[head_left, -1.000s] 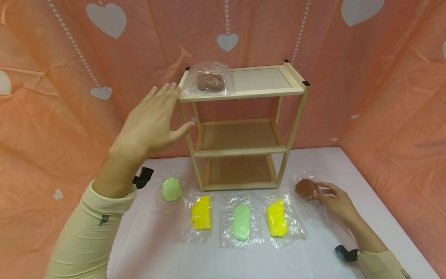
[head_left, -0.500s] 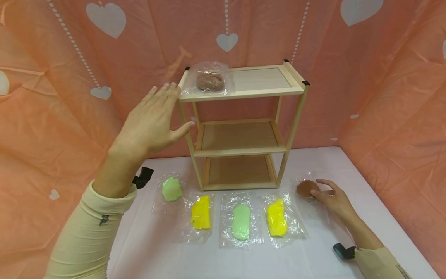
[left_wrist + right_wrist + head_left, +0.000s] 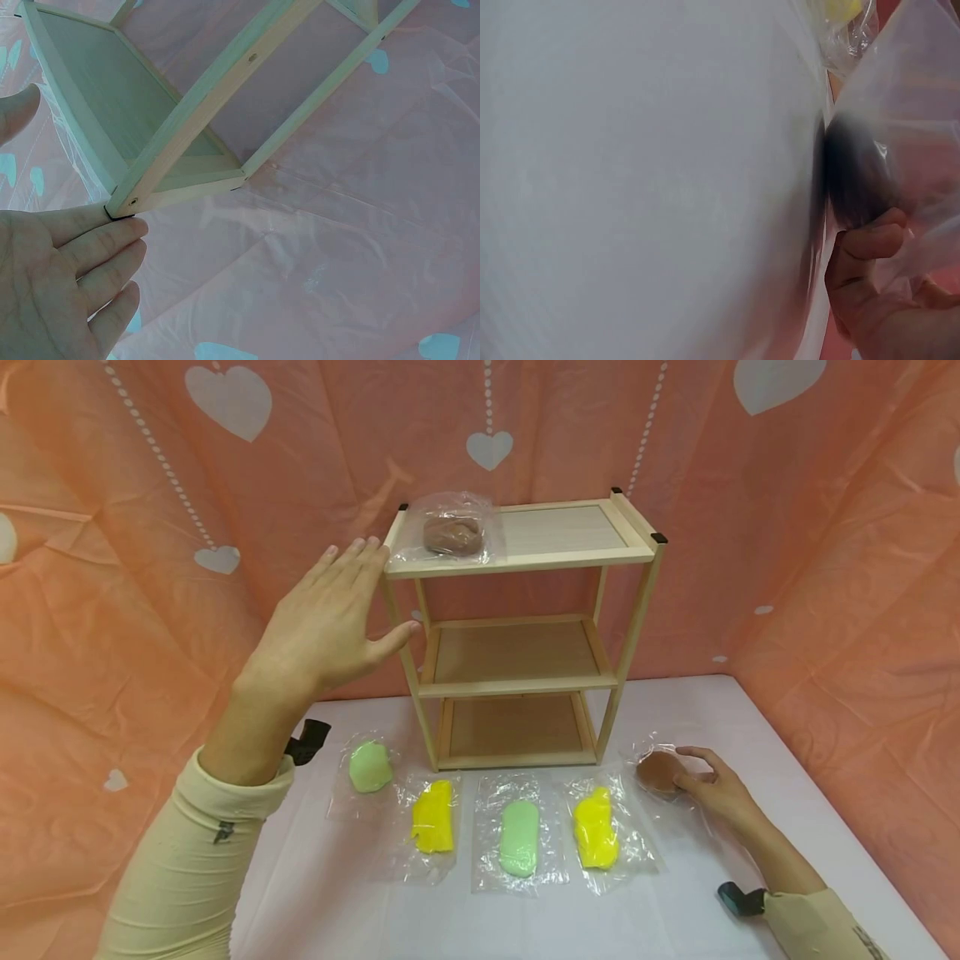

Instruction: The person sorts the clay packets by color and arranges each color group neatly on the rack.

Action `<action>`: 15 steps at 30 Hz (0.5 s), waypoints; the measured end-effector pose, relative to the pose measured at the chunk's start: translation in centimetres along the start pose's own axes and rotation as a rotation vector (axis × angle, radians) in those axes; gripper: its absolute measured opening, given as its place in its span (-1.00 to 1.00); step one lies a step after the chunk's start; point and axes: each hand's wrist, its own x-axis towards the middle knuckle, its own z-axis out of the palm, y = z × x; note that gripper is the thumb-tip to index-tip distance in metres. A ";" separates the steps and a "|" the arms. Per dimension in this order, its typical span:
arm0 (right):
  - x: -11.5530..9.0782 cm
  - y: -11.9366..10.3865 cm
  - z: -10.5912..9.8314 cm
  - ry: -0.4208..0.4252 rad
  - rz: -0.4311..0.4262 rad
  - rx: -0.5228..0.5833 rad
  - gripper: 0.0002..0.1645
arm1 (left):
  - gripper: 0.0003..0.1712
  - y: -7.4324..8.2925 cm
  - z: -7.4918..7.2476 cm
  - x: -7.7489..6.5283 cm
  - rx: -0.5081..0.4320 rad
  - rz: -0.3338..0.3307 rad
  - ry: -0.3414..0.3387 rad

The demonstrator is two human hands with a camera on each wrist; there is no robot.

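Observation:
In the head view my left hand point(image 3: 318, 622) lies with straight fingers against the top left corner of a three-tier wooden shelf point(image 3: 517, 687). The left wrist view has its fingertips touching the corner post, thumb spread away. At the right, my right hand point(image 3: 723, 789) grips a brown lump of clay point(image 3: 657, 772) in a clear plastic bag, low at the table. Curled fingers point(image 3: 866, 251) meet the lump's edge in the right wrist view, where the clay looks dark and blurred. Another bagged brown clay lump point(image 3: 453, 536) sits on the top tier, left side.
Along the front of the white table point(image 3: 345, 893) lie bagged clay pieces: round green point(image 3: 371, 767), yellow point(image 3: 433, 817), oblong green point(image 3: 519, 838) and a second yellow point(image 3: 596, 828). A pink curtain point(image 3: 555, 435) with white hearts surrounds the table at the back and sides.
My right hand has shifted slightly around the brown clay, its thumb moving onto the lump and then back toward its edge. The left hand and the shelf have stayed still.

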 end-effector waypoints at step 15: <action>-0.1 -0.1 -0.2 -0.018 0.011 0.042 -0.33 | 0.10 0.0 0.1 0.0 0.002 -0.002 0.000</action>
